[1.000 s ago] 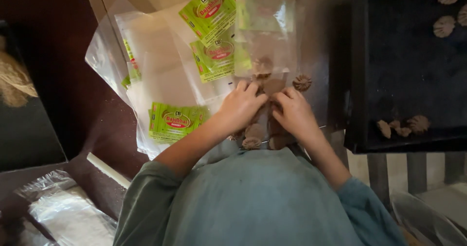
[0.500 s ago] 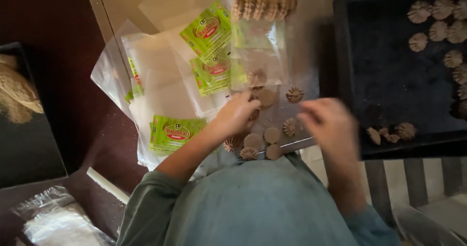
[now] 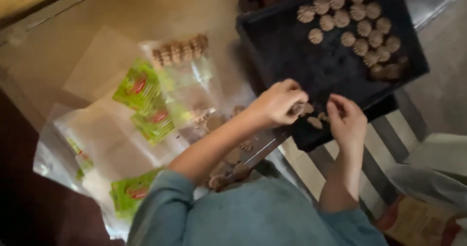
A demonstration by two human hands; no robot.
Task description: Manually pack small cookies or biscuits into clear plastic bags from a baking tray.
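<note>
Brown tabletop point(image 3: 73, 32) (dim, glossy)

One head-worn camera looks steeply down, close over the table point(image 3: 97, 27).

Clear plastic bags point(image 3: 104, 144) lay spread over brown tabletop point(image 3: 146, 12), several carrying green labels point(image 3: 141, 88) with red oval. One clear bag point(image 3: 187, 75) held row of ridged brown biscuits point(image 3: 179, 50) along its top edge. More loose biscuits point(image 3: 228, 165) sat on metal strip near table edge, partly hidden, so count unclear. Striped white-and-grey surface point(image 3: 316, 163) showed below tray. Pale cloth point(image 3: 433, 163) lay at right, reddish-tan package point(image 3: 421, 224), blurred, possibly paper, in bottom right corner.
</note>
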